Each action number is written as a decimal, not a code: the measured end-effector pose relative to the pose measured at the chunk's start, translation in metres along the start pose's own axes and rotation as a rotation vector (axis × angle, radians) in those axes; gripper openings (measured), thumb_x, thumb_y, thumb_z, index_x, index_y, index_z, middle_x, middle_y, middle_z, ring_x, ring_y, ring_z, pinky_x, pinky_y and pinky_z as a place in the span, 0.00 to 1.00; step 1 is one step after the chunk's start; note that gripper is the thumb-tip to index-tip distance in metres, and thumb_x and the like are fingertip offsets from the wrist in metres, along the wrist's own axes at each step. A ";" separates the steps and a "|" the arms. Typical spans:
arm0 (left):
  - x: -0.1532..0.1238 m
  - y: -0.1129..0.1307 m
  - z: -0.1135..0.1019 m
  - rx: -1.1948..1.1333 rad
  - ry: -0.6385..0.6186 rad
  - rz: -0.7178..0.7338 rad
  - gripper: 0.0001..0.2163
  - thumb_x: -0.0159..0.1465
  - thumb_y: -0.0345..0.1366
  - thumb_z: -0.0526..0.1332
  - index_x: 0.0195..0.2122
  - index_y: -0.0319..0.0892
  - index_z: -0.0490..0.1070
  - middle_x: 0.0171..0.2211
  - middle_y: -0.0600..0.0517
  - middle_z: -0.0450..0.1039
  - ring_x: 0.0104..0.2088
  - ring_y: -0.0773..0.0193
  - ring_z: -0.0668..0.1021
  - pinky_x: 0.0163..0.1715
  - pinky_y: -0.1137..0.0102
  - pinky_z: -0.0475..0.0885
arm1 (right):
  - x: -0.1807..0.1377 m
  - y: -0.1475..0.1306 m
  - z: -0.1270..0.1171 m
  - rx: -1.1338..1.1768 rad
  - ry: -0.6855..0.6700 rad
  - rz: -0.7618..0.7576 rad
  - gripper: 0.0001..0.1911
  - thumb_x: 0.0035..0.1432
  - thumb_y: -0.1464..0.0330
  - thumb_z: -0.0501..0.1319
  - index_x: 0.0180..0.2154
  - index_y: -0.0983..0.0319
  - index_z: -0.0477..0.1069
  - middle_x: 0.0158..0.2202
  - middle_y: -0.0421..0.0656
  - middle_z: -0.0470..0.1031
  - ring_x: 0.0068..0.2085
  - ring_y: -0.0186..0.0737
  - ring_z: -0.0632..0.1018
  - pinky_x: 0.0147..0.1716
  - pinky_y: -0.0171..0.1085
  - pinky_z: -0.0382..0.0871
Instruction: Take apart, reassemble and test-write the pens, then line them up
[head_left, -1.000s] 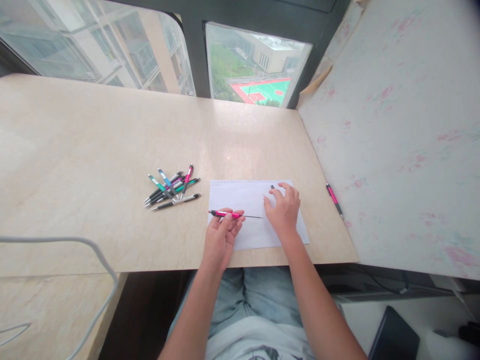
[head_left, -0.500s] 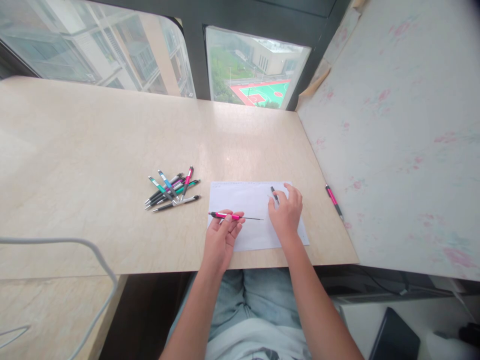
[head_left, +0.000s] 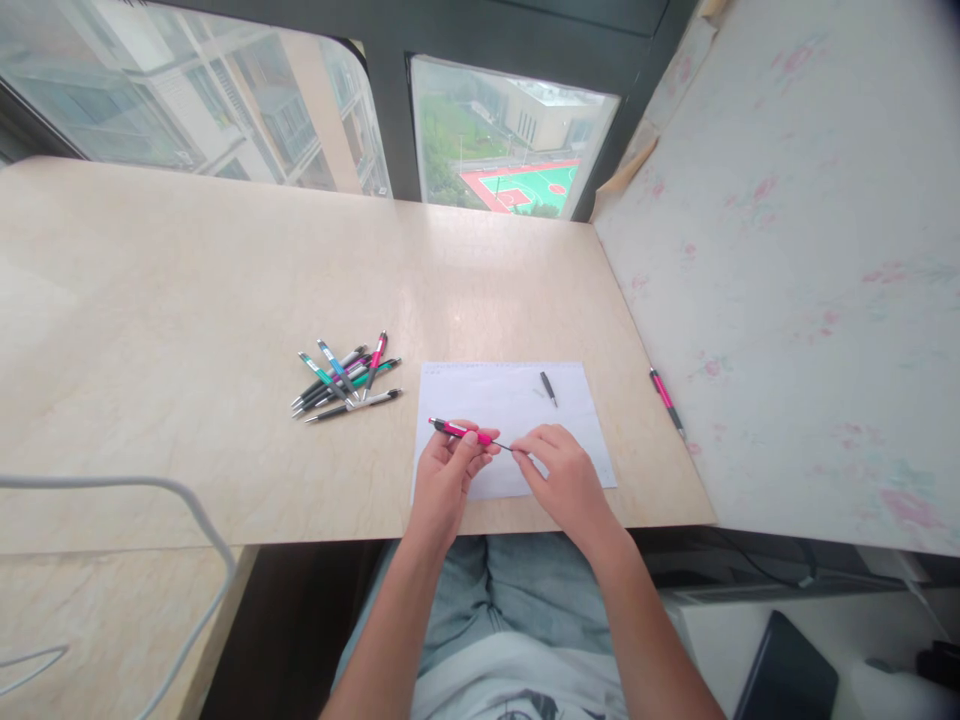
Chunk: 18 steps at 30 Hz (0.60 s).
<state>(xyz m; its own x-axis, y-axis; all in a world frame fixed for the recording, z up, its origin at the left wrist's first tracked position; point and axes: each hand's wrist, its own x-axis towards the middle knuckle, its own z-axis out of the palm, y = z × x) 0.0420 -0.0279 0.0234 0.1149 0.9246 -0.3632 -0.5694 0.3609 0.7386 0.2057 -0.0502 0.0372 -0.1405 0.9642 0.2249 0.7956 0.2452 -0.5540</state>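
My left hand (head_left: 448,478) is closed on a pink pen barrel (head_left: 459,430) held just above the near edge of a white sheet of paper (head_left: 517,400). A thin dark refill sticks out of the barrel to the right. My right hand (head_left: 562,472) pinches the end of that refill (head_left: 507,446) with its fingertips. A small black pen part (head_left: 549,388) lies loose on the paper beyond my right hand.
A pile of several pens (head_left: 345,375) lies on the beige table (head_left: 187,300) to the left of the paper. One pink pen (head_left: 667,399) rests at the table's right edge against a flowered wall panel (head_left: 810,250). A grey cable (head_left: 150,490) curves at the near left. Windows stand behind the table.
My right hand left the black pen part on the paper and drew back toward me, pinching the refill tip. My left hand kept hold of the pink barrel and tilted it slightly.
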 end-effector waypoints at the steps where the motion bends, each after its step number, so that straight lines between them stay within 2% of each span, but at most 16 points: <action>1: 0.000 0.000 -0.001 -0.001 0.013 0.006 0.15 0.57 0.39 0.70 0.41 0.39 0.71 0.38 0.44 0.81 0.33 0.65 0.82 0.38 0.71 0.74 | -0.001 0.001 -0.003 -0.017 -0.022 0.009 0.10 0.65 0.71 0.56 0.38 0.59 0.77 0.35 0.44 0.76 0.41 0.42 0.74 0.42 0.39 0.69; 5: 0.005 0.004 -0.006 -0.049 0.136 0.082 0.14 0.57 0.39 0.70 0.41 0.40 0.71 0.37 0.45 0.81 0.33 0.67 0.81 0.36 0.73 0.74 | -0.012 0.009 -0.017 -0.111 -0.119 0.091 0.09 0.62 0.72 0.57 0.34 0.58 0.75 0.35 0.43 0.76 0.40 0.42 0.75 0.40 0.38 0.67; 8: 0.007 0.008 -0.011 -0.080 0.192 0.104 0.14 0.57 0.38 0.70 0.40 0.40 0.71 0.37 0.46 0.81 0.34 0.67 0.81 0.37 0.73 0.74 | -0.019 0.022 -0.022 -0.169 -0.105 0.205 0.08 0.61 0.72 0.57 0.32 0.58 0.74 0.32 0.41 0.76 0.37 0.41 0.76 0.36 0.37 0.65; 12: 0.008 0.005 -0.011 -0.098 0.196 0.086 0.14 0.57 0.38 0.70 0.41 0.40 0.71 0.37 0.46 0.81 0.33 0.67 0.81 0.37 0.73 0.74 | -0.011 0.029 -0.012 -0.253 0.000 0.369 0.06 0.60 0.71 0.57 0.32 0.58 0.72 0.32 0.40 0.77 0.33 0.39 0.75 0.30 0.36 0.61; 18: 0.006 0.001 -0.009 -0.097 0.188 0.071 0.13 0.57 0.37 0.70 0.40 0.40 0.71 0.37 0.47 0.80 0.33 0.68 0.81 0.37 0.73 0.73 | 0.028 0.019 0.010 -0.322 0.070 0.465 0.08 0.59 0.68 0.57 0.28 0.59 0.71 0.28 0.42 0.76 0.27 0.37 0.73 0.26 0.37 0.54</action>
<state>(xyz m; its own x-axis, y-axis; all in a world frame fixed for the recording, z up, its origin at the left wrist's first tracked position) 0.0349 -0.0233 0.0171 -0.0771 0.9050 -0.4183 -0.6473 0.2737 0.7114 0.2112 -0.0179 0.0244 0.2981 0.9516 0.0748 0.9055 -0.2571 -0.3376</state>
